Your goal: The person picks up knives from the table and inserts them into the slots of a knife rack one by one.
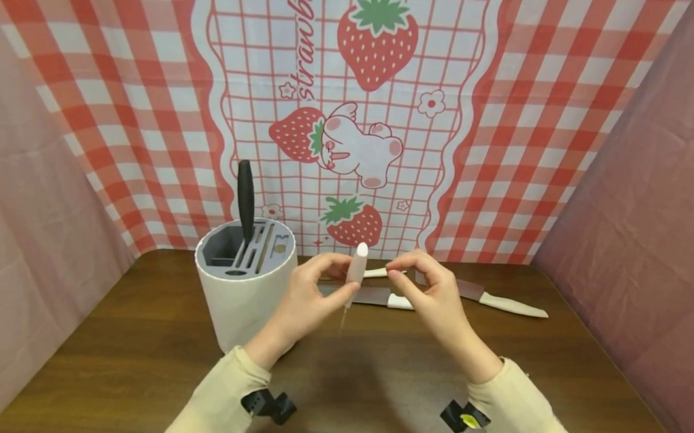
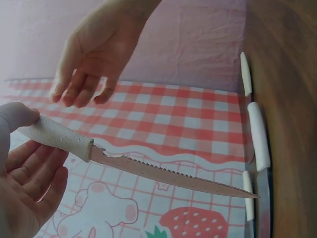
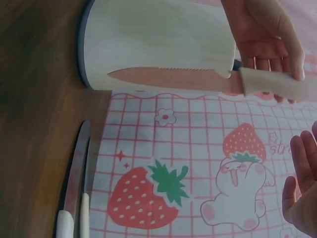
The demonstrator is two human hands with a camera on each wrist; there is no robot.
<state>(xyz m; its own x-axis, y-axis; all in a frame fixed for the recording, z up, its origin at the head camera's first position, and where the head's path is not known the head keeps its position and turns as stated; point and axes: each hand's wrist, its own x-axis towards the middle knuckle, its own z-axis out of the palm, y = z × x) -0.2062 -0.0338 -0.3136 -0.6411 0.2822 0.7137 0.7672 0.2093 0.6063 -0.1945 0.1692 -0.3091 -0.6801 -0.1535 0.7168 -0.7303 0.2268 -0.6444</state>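
Observation:
My left hand grips a knife by its white handle, thumb on one side and fingers on the other. The blade points down and has a row of teeth along part of one edge. My right hand hovers to the right of the handle, apart from it, its fingers loosely bent and holding nothing. Left of my left hand stands a white knife block with a grey slotted top. One black handle sticks up out of it.
Behind my hands, several white-handled knives lie on the brown wooden table: one with a broad handle, one with a slim handle, and another handle farther right. A strawberry-patterned cloth hangs at the back.

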